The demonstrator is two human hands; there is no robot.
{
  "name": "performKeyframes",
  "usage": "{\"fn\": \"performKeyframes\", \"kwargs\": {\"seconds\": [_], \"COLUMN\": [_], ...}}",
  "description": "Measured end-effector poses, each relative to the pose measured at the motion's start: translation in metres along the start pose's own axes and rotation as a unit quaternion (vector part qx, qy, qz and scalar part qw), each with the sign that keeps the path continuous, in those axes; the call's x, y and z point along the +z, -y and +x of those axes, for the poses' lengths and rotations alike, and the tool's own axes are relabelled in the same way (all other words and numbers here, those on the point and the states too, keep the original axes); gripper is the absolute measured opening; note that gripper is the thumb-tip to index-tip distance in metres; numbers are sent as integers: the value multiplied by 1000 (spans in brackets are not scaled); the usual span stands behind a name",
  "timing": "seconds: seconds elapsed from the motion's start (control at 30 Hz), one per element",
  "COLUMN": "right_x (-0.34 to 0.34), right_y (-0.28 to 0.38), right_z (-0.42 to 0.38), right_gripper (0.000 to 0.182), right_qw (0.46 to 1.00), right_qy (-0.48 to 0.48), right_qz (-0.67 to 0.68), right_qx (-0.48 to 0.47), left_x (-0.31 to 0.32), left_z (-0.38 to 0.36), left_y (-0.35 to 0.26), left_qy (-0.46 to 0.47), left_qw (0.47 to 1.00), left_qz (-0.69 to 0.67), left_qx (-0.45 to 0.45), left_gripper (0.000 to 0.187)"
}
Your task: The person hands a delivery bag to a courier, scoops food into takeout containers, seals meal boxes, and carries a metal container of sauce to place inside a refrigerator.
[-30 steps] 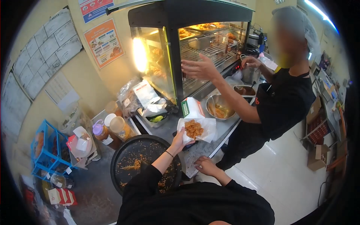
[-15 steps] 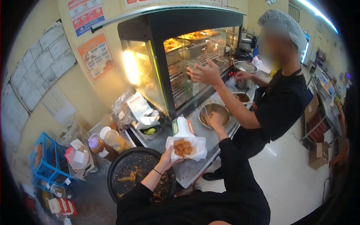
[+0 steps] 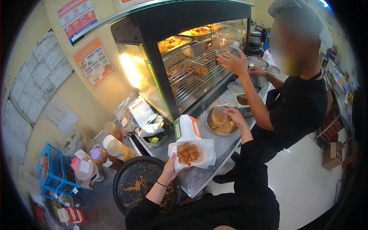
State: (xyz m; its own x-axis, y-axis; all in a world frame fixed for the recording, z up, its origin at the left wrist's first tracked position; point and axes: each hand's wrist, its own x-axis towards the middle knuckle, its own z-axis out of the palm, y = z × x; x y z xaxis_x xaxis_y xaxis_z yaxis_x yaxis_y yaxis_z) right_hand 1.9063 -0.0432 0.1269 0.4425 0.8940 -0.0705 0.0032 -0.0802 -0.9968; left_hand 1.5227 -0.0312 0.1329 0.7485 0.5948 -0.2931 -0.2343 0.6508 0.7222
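Observation:
My left hand holds an open, paper-lined food box at its left side, with fried food lying in the white paper. Over the metal bowl, my right hand is closed on the upper edge of a clear plastic bag. The bag hangs into the bowl. A round black tray with orange crumbs is just below and left of my left hand.
A co-worker stands at the right, one hand raised by the glass warming cabinet. Sauce bottles and a blue basket are at the left. A small metal container is behind the bowl.
My right hand has come up from inside the bowl with the plastic bag now visible in its fingers. The co-worker's glass-side hand appears further right, and the view has shifted.

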Motion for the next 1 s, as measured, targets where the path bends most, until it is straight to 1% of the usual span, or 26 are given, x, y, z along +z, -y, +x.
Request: {"fn": "performKeyframes", "kwargs": {"seconds": [0.07, 0.17, 0.2, 0.27, 0.3, 0.4, 0.43, 0.47, 0.53, 0.6, 0.63, 0.67, 0.7, 0.73, 0.77, 0.8, 0.83, 0.9, 0.93, 0.97, 1.0], "right_x": [-1, -4, -6, -5, 4, 21, 24, 28, 33, 39, 39, 41, 43, 46, 48, 51, 52, 53, 54, 54, 53], "right_y": [7, 3, -4, -24, -15, 8, 14, 20, 33, 37, 28, 17, 4, -3, -4, -3, -9, -10, -9, -8, -9], "right_z": [-13, -23, -26, -31, -47, -99, -118, -137, -175, -207, -216, -225, -234, -239, -248, -257, -262, -269, -272, -274, -277], "right_gripper": [8, 9, 9, 11, 12, 11, 10, 10, 10, 10, 11, 11, 11, 11, 10, 10, 10, 10, 10, 10, 10], "right_qw": [1000, 1000, 999, 979, 965, 942, 937, 932, 938, 949, 952, 956, 960, 963, 971, 977, 978, 981, 982, 981, 981], "right_qy": [-5, -3, -29, -77, -132, -219, -240, -260, -274, -271, -262, -254, -240, -226, -207, -189, -188, -171, -161, -166, -170], "right_qz": [15, 23, -29, -129, -134, -21, -2, 17, 38, 53, 44, 35, 37, 40, 37, 36, 52, 79, 94, 83, 81], "right_qx": [2, 19, -32, -137, -184, -254, -253, -252, -209, -152, -149, -145, -140, -138, -117, -94, -74, -53, -43, -47, -44], "left_x": [-1, 6, 8, 16, 21, 38, 46, 49, 51, 54, 54, 50, 45, 52, 57, 67, 79, 103, 112, 115, 117], "left_z": [7, 14, 16, 23, 27, 51, 55, 64, 89, 118, 134, 157, 183, 197, 207, 211, 211, 203, 201, 202, 206], "left_y": [2, 4, 4, 4, 4, 3, -3, -6, -7, -9, -7, 0, 10, 10, 10, 8, 5, 3, 4, 9, 13], "left_qy": [8, 17, 19, 22, 22, 45, 67, 73, 91, 90, 89, 53, 16, -20, -31, -41, -50, -74, -87, -69, -76], "left_qw": [1000, 1000, 1000, 1000, 1000, 998, 998, 997, 996, 995, 995, 992, 978, 951, 909, 854, 788, 679, 616, 601, 573], "left_qz": [-11, -9, -6, 1, 4, -33, -2, -5, -10, -16, -18, 63, 143, 223, 317, 406, 490, 615, 671, 678, 693], "left_qx": [-8, -10, -9, -2, 3, 23, 20, 18, 14, 28, 34, 93, 152, 211, 269, 322, 370, 393, 402, 417, 430], "left_gripper": [48, 49, 49, 48, 47, 47, 50, 51, 52, 50, 49, 48, 47, 47, 48, 51, 55, 58, 61, 59, 59]}}
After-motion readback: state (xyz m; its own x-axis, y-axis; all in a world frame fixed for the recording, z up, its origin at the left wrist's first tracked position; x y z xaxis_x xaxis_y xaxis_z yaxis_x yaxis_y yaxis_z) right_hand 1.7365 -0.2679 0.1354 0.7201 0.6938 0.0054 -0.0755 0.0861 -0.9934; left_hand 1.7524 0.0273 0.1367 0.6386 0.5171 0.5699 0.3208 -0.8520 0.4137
